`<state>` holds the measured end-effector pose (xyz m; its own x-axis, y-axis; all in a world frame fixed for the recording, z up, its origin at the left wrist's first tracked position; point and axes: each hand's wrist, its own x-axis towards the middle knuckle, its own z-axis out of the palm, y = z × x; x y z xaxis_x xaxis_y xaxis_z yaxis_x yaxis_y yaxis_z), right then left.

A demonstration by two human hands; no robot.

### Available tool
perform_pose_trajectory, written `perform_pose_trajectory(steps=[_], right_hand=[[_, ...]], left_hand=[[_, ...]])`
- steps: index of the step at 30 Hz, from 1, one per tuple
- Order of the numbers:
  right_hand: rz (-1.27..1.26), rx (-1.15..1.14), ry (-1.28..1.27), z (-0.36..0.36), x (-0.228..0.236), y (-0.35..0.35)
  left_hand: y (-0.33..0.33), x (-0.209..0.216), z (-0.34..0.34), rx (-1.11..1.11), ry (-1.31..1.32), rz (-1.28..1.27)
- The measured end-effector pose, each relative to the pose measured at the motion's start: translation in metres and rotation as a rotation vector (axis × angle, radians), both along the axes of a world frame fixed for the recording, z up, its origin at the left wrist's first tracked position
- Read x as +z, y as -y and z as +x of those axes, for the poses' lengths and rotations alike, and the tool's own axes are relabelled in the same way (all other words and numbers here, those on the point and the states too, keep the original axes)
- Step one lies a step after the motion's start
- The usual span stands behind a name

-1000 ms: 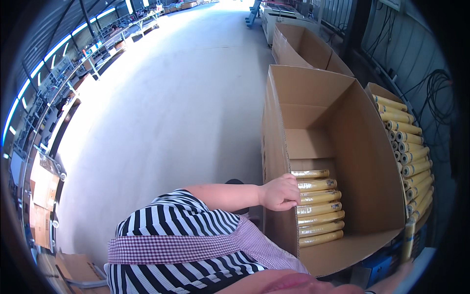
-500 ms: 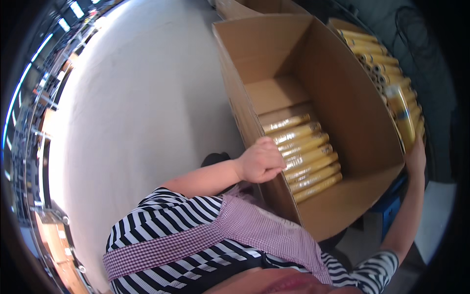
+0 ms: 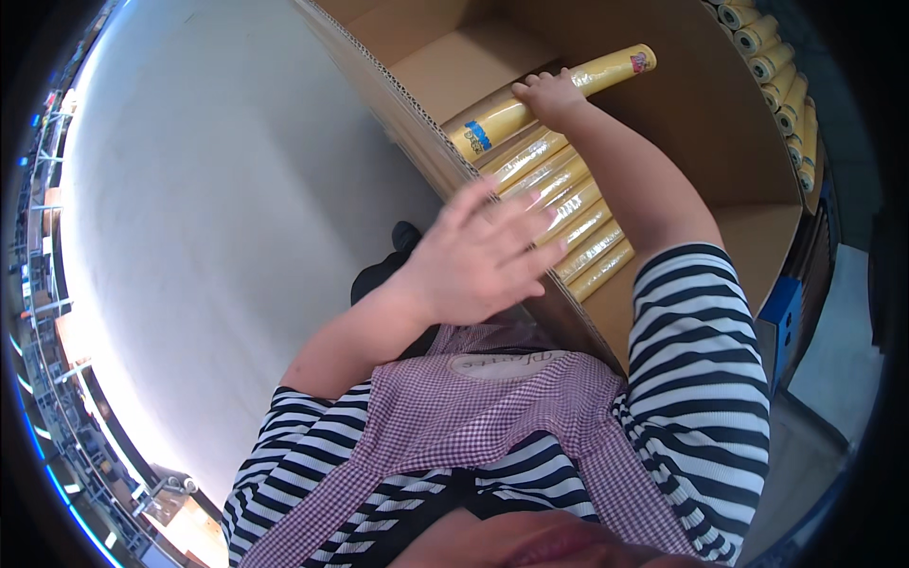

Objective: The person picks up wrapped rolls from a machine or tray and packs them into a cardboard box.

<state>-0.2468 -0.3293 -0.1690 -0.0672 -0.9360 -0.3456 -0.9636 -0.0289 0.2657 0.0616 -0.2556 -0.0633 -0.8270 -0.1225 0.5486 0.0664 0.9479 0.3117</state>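
Note:
My right hand [image 3: 557, 100] is wrapped round the middle of a yellow tube [image 3: 614, 72] with a blue mark at its left end and a small red one at its right. The tube lies slanted inside a big open cardboard box [image 3: 691, 133], at the far end of a row of wrapped yellow tubes [image 3: 579, 213]. Over the box's left edge hovers my left hand [image 3: 478, 256], fingers spread and slightly blurred, holding nothing. What the held tube rests on is partly hidden by my right hand and forearm.
Beyond the box's right wall more yellow tubes [image 3: 775, 71] are piled with their round ends showing. A blue object [image 3: 780, 327] stands by the box's near right corner. Grey floor [image 3: 237, 189] stretches to the left, with shelving along the far left.
My right hand has come from the pile on the right into the box, bringing a tube with it. My left hand has let go of the box's edge and spread its fingers.

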Motion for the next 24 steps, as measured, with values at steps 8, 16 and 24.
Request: perform_pose_trajectory(steps=[8,16,24], right_hand=[[0.136,0.009,-0.035,-0.004,-0.138,0.078],[0.195,-0.113,0.053,0.047,-0.238,0.131],[0.5,-0.269,0.372,0.051,-0.273,0.082]], left_hand=[[0.043,-0.053,-0.01,0.338,-0.375,0.082],[0.05,-0.1,-0.021,0.201,-0.675,-0.102],[0.051,-0.105,-0.024,0.204,-0.643,-0.218]])
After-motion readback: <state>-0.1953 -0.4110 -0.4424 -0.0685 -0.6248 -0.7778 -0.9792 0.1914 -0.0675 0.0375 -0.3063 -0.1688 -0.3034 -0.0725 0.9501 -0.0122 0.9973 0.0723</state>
